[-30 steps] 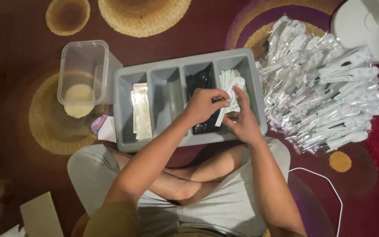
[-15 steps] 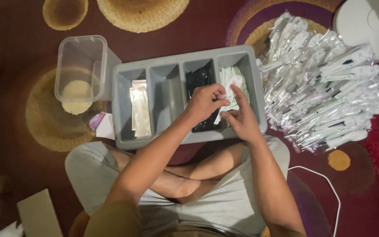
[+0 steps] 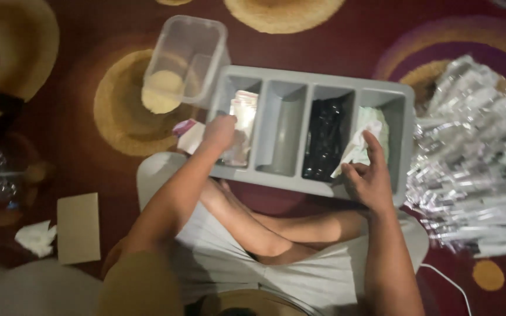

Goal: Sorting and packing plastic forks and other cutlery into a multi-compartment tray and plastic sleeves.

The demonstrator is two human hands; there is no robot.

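Observation:
A grey tray [image 3: 317,82] with four long compartments lies on the carpet in front of my crossed legs. My left hand [image 3: 220,132] reaches into the leftmost compartment and rests on a stack of clear sachets [image 3: 242,112]; whether it grips one I cannot tell. My right hand [image 3: 369,174] is at the rightmost compartment, fingers holding a white napkin [image 3: 363,140] at its lower end. The second compartment looks empty. The third holds black wrapped pieces [image 3: 324,139].
A clear plastic tub [image 3: 184,62] stands beyond the tray's left end. A big pile of clear-wrapped packets [image 3: 480,169] lies to the right. A cardboard piece [image 3: 78,227] and a crumpled tissue [image 3: 36,237] lie at the left. A white cable [image 3: 447,281] runs at lower right.
My left hand has left the napkin on the right and moved across to the leftmost compartment. The right hand stays with the napkin. The view has shifted and moved closer.

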